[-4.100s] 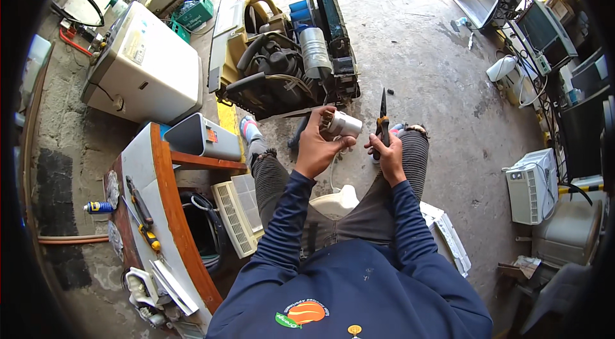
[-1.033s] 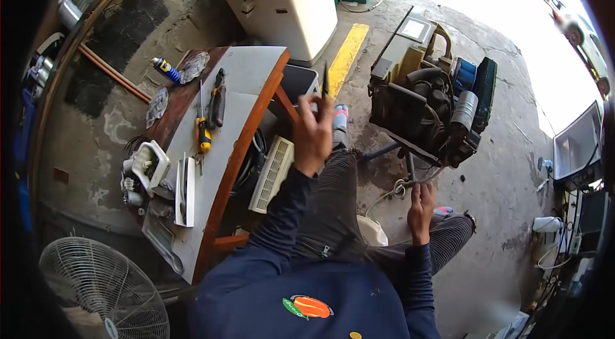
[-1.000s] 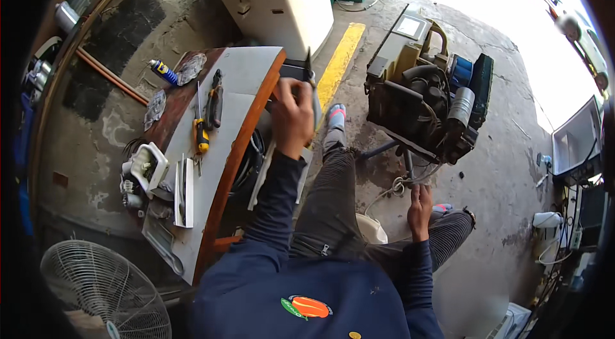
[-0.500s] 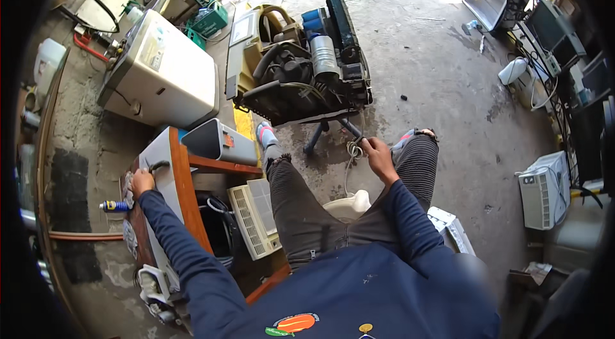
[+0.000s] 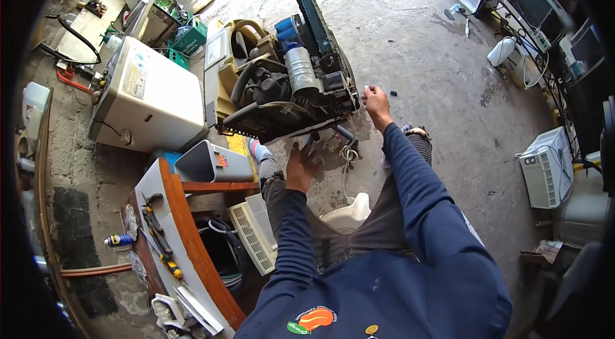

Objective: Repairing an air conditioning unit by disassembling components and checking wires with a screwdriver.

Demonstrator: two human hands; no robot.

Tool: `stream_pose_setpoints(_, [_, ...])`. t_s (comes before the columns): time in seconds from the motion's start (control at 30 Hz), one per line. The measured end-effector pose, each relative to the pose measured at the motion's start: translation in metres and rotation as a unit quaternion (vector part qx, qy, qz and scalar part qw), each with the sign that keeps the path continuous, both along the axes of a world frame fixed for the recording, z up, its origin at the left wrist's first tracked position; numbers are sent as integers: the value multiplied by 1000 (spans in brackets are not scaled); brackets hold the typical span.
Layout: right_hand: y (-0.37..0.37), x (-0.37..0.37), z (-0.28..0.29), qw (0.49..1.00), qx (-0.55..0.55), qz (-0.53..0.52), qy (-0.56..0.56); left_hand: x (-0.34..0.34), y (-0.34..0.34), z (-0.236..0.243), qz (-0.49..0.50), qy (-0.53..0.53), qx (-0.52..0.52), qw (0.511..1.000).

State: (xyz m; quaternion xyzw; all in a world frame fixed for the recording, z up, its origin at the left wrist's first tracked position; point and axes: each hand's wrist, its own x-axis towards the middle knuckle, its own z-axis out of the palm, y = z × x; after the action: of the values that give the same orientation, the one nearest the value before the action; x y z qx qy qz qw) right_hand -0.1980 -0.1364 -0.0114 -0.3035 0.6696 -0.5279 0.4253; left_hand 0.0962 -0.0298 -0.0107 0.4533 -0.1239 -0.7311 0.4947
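Note:
An opened air conditioner (image 5: 282, 83) stands on a dark-legged stand (image 5: 343, 132) in front of me, its compressor, silver cylinder and blue capacitor exposed. My left hand (image 5: 302, 169) is low before its front edge, fingers spread, with nothing visible in it. Close to the unit's front right corner is my right hand (image 5: 377, 107), its fingers curled in a pinch; whatever they hold is too small to name. A looped grey cord (image 5: 349, 154) hangs below the stand. Pliers (image 5: 157, 230) and a yellow-handled tool (image 5: 172, 267) lie on the table at my left.
The wood-edged table (image 5: 182, 230) has a blue spray can (image 5: 119, 240) beside it. A grey bin (image 5: 214, 163) and a white appliance (image 5: 150, 96) stand left of the unit. At right sits a white window air conditioner (image 5: 544, 166). A small black piece (image 5: 393, 93) lies on the floor.
My left hand has left the table and moved right, in front of the unit, leaving pliers on the tabletop. My right hand has risen from the stand leg to the unit's right corner.

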Motion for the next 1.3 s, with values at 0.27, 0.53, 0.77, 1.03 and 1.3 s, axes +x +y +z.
stream_pose_setpoints(0.27, [-120, -52, -2, 985, -12, 125, 114, -40, -49, -36, 53, 199, -19, 978])
stream_pose_setpoints(0.53, [-180, -19, 2, 941, 137, 309, -32, -64, -43, 14, 182, 244, 24, 952])
stream_pose_setpoints(0.77, [-204, -50, -107, 958, 20, 271, -92, -63, -53, -8, 142, 252, 12, 957])
stream_pose_setpoints(1.03, [-157, -24, -86, 974, 48, 204, -88, -12, -49, -37, 93, 313, -24, 945])
stream_pose_setpoints(1.3, [-63, 2, -100, 989, 78, 108, -66, 54, -92, -6, 74, 124, 40, 989])
